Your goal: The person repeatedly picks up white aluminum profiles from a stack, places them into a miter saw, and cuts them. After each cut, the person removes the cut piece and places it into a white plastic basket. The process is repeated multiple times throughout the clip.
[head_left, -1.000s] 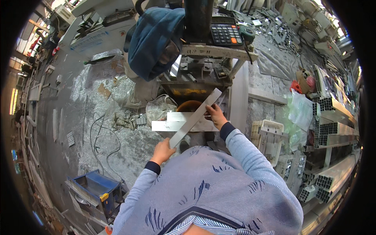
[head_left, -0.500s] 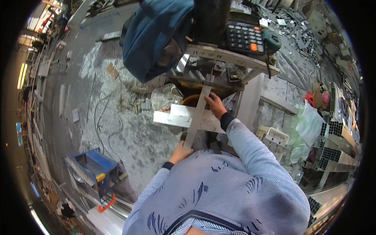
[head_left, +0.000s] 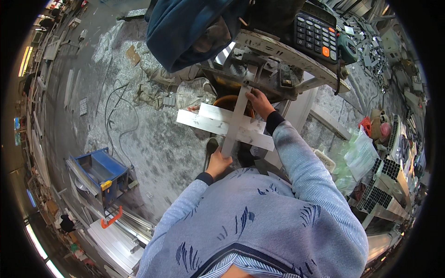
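Left hand (head_left: 218,163) clamped on strip (head_left: 235,121) near end; right hand (head_left: 259,103) gripping far end at machine (head_left: 269,69). Strip laid across pale bars (head_left: 204,121). Far tip hidden under machine. Black calculator (head_left: 316,33), orange key, on top.

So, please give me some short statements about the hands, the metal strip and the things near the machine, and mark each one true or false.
1. The left hand holds the near end of the long metal strip. True.
2. The right hand rests on the calculator. False: it grips the far end of the strip at the machine table.
3. The strip crosses over the flat white profiles. True.
4. A red bin stands on the floor at the left. False: the bin is blue.
5. A dark blue garment lies on the machine. True.
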Tool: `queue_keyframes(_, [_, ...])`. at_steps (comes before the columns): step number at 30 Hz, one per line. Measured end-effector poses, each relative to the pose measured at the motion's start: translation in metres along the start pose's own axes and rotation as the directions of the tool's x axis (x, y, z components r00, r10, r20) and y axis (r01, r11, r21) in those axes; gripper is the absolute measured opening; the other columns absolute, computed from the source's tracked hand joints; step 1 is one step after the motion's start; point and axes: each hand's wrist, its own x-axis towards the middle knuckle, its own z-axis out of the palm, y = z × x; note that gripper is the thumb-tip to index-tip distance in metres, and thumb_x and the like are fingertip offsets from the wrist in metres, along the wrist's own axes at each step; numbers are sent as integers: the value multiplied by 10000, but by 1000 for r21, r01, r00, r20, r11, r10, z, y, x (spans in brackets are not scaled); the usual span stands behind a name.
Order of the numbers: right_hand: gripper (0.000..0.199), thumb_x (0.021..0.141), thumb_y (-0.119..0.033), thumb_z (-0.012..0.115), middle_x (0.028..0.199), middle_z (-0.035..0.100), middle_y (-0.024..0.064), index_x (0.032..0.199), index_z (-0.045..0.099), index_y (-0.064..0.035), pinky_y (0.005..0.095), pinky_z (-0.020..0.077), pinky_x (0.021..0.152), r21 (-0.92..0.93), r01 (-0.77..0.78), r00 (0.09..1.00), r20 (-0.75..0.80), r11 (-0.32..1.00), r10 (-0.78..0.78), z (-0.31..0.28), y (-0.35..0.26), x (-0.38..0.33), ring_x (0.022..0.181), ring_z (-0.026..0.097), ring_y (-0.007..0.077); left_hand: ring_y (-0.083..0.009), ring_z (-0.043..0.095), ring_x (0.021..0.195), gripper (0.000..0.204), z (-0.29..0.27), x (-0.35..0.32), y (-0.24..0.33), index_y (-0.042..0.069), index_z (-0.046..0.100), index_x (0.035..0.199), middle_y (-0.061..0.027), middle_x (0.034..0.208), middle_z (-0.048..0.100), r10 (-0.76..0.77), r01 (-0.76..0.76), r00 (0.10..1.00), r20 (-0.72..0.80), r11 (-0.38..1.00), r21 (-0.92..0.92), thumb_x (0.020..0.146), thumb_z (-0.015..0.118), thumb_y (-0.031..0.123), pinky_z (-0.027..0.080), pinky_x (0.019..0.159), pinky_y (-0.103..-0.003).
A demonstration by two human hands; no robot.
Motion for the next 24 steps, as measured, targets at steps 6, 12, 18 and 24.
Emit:
queue_keyframes(6, [377, 993, -149, 600, 1134, 687, 160, 1327, 533, 12, 360, 518, 890, -66, 326, 934, -131, 943, -332, 13, 14, 2, 999, 657, 261, -471, 687, 972, 498, 0, -6, 13, -61, 594, 1173, -311, 982, 701, 15, -11, 998, -66, 998, 56, 782, 720, 221, 565, 832, -487])
queue_keyframes(12, [306, 1012, -65, 583, 1194, 671, 123, 1313, 561, -15, 317, 500, 919, -134, 319, 946, -24, 938, -324, 9, 22, 3, 1040, 625, 201, -474, 695, 929, 478, 6, -14, 21, -61, 600, 1159, -316, 943, 698, 5, 0, 995, -101, 999, 46, 796, 724, 223, 572, 794, -490])
queue_keyframes(18, [203, 961, -80, 615, 1077, 685, 159, 1149, 669, -27, 347, 517, 897, -223, 437, 883, -78, 871, -463, 11, 20, 1, 1009, 684, 295, -471, 697, 914, 471, 3, -21, 26, -72, 602, 1138, -323, 919, 694, 40, -40, 995, -92, 999, 2, 799, 728, 229, 576, 785, -487])
queue_keyframes(24, [225, 978, -99, 621, 992, 692, 100, 1189, 645, -25, 313, 534, 757, -13, 358, 929, -92, 934, -357, 18, 11, -9, 884, 671, 183, -465, 705, 916, 453, -4, -25, 40, -88, 613, 1100, -325, 927, 701, 0, 11, 992, -127, 996, 88, 792, 736, 221, 576, 796, -475])
